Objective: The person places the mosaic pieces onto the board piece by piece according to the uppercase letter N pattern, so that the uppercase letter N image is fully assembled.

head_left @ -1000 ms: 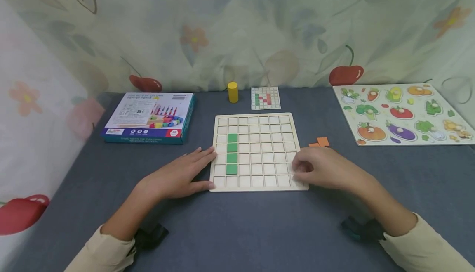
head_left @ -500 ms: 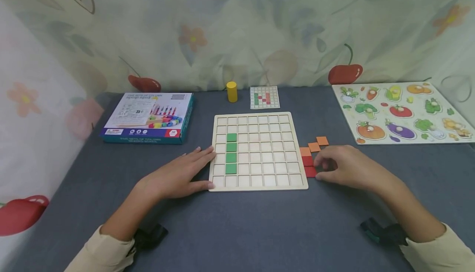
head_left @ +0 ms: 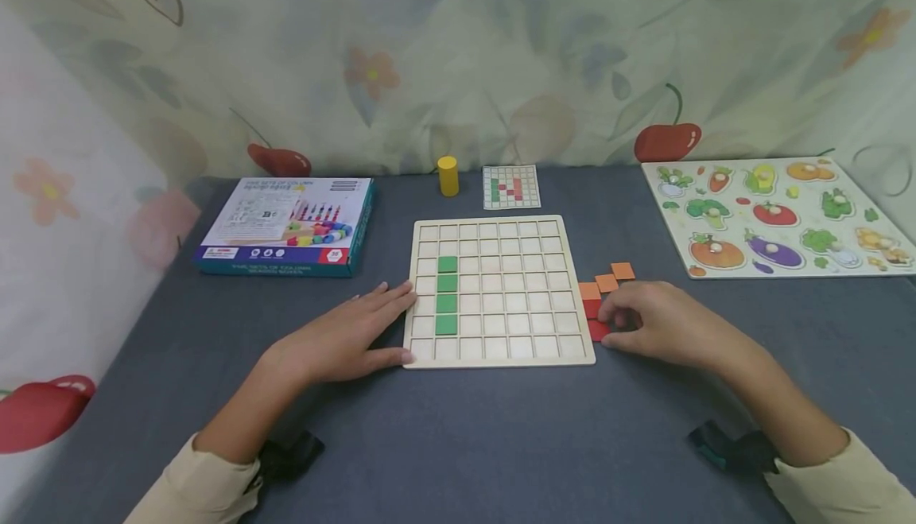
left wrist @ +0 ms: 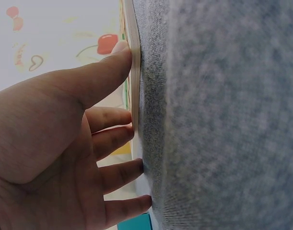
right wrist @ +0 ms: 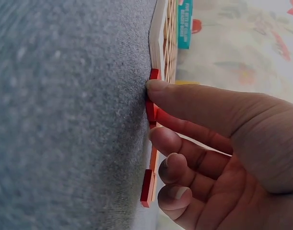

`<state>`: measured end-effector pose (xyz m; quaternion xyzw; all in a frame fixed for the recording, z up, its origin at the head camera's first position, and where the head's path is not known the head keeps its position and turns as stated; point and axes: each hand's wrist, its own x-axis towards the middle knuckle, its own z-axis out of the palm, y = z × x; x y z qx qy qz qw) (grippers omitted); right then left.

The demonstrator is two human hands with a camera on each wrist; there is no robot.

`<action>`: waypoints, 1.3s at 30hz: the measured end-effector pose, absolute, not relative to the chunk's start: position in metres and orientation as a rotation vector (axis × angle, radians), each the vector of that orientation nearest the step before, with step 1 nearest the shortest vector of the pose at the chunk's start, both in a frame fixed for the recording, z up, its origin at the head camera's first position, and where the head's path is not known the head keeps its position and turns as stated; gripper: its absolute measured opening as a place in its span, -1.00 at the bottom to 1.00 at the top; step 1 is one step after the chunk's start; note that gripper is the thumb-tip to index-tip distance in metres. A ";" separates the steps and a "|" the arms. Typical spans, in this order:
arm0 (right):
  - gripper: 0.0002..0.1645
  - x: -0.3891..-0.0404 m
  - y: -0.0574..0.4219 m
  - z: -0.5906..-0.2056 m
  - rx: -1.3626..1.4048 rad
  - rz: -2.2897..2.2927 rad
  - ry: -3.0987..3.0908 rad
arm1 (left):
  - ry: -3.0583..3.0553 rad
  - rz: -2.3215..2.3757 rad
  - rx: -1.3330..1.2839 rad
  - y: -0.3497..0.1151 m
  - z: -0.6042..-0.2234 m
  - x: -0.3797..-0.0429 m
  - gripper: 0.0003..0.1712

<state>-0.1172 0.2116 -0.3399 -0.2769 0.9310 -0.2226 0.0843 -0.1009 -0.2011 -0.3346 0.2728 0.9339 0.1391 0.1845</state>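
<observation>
A light wooden grid board [head_left: 504,303] lies on the dark cloth, with a column of several green tiles [head_left: 447,303] in its left part. My left hand [head_left: 343,341] rests at the board's left edge, fingers extended and thumb touching the rim, also visible in the left wrist view. Just off the right edge, red tiles [head_left: 597,330] lie on the cloth. My right hand [head_left: 654,319] pinches one of them between thumb and index finger; the right wrist view has the thumb [right wrist: 158,86] on the red tile's [right wrist: 151,111] edge, other fingers curled. The fingers partly hide that tile.
Orange tiles [head_left: 607,283] trail away behind the red ones. A small pattern card [head_left: 511,188] and a yellow cylinder [head_left: 448,176] stand behind the board. At left is a boxed toy set [head_left: 286,226]; at right, a vegetable picture board [head_left: 776,218].
My right hand has left the board's right edge, moving right to the loose tiles, then slightly back left onto a red one. Red tiles came into sight. The left hand stays put.
</observation>
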 end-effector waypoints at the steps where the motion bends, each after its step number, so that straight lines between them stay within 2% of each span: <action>1: -0.74 -0.117 0.211 -0.340 -0.823 -0.663 2.778 | 2.632 0.393 0.768 -0.201 -0.335 -0.101 0.00; 21: -0.76 -0.125 0.211 -0.330 -0.722 -0.639 2.808 | 2.638 0.386 0.769 -0.201 -0.335 -0.100 0.00; 39: -0.79 -0.147 0.174 -0.329 -0.777 -0.714 2.785 | 2.631 0.385 0.768 -0.201 -0.334 -0.100 0.00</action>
